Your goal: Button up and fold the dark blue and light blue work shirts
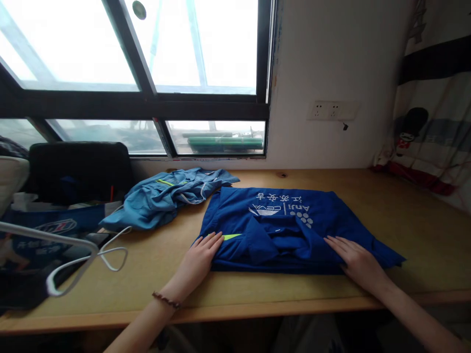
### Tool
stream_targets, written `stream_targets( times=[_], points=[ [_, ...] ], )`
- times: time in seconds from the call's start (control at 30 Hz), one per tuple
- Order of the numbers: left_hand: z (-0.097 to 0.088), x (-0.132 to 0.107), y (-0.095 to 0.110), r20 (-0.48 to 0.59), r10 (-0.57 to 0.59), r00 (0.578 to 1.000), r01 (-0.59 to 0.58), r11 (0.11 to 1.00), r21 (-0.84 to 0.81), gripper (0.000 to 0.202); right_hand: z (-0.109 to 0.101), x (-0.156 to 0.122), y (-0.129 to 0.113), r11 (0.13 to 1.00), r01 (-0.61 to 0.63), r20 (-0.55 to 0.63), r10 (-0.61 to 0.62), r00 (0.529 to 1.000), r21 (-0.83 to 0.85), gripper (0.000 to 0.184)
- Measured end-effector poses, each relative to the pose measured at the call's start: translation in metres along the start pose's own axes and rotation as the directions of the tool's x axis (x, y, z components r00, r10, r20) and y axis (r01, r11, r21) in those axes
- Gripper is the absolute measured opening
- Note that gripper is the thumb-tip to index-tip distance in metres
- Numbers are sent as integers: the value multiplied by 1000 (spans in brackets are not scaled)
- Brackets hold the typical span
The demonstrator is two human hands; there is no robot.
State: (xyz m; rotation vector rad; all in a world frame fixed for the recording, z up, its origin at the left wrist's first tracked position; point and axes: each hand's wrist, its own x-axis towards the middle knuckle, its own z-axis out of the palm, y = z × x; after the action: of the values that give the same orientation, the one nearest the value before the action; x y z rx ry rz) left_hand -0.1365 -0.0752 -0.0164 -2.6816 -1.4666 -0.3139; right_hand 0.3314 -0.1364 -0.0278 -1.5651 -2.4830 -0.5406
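The royal-blue collared work shirt (324, 211) lay on the yellowish tabletop (423, 235), right of centre, in a broad layered shape with its near edge close to the table's wooden front edge (272, 311). Its collar (259, 240) stood partly raised near the middle of that side, and behind it the white "CEVA" and "Anji" lettering (281, 210) read upside down from where the person was.

The left hand (204, 251) lay palm down on the shirt's near left corner — fingers extended and close together, the tips beside a yellow-green stripe (232, 237). A dark beaded bracelet (166, 299) circled the wrist. The right hand (356, 257) lay palm down on the near right part, fingers straight and nearly together, the thumb lower down by the edge. Both hands were flattened rather than curled, well apart with the collar between them; whether either thumb pinched any cloth, I cannot tell.

Just beyond the blue shirt's left side was a crumpled light-blue garment (154, 198) with a yellow-green stripe and white trim. A bent white tube (79, 241) and a looping white cord (119, 264) were nearer the left edge, by a dark-blue printed bag (84, 215). A dark-framed window (91, 105) rose behind the table — a wall socket panel (333, 111) to its right, then a patterned curtain (437, 93).
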Motion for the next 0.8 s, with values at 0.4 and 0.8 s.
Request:
stream_targets(
  times=[0.4,0.8],
  points=[
    [-9,-16,-11,36,-69,997,70,997,-44,71,24,-91,108,988,-137,58,141,988,-69,73],
    [-17,-36,-20,162,-66,984,95,981,-172,68,49,-109,112,978,-192,66,187,980,79,71]
  ],
)
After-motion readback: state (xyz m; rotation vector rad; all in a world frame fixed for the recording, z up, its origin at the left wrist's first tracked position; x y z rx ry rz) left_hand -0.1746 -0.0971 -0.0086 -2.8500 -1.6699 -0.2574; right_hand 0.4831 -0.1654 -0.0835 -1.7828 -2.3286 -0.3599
